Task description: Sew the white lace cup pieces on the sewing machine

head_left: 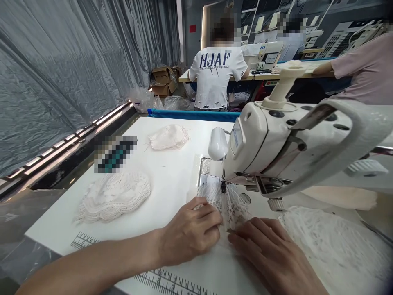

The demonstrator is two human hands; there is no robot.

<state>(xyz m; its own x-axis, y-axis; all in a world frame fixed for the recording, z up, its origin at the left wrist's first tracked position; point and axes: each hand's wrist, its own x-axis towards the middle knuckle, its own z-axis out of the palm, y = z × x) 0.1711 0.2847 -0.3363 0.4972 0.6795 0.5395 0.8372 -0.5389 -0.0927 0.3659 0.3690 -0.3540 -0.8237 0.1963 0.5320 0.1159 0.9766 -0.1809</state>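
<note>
A white lace piece [215,196] lies gathered beneath the presser foot of the sewing machine [260,143]. My left hand [193,229] is closed at the lace's near left side, fingers curled and pinching its edge. On the right, my right hand [267,250] presses its bunched fingertips against the lace's near right edge, thumb side toward the left hand. Exactly how much fabric sits between the fingers is hidden. Both hands are just in front of the needle area, close together but apart.
A stack of white lace pieces [115,196] lies on the left of the white table [168,176]. Behind it are a pixelated dark item [115,155] and a pale fabric bundle [169,137]. More lace [337,246] is heaped at right. Co-workers sit beyond the table, one in a white shirt [216,73].
</note>
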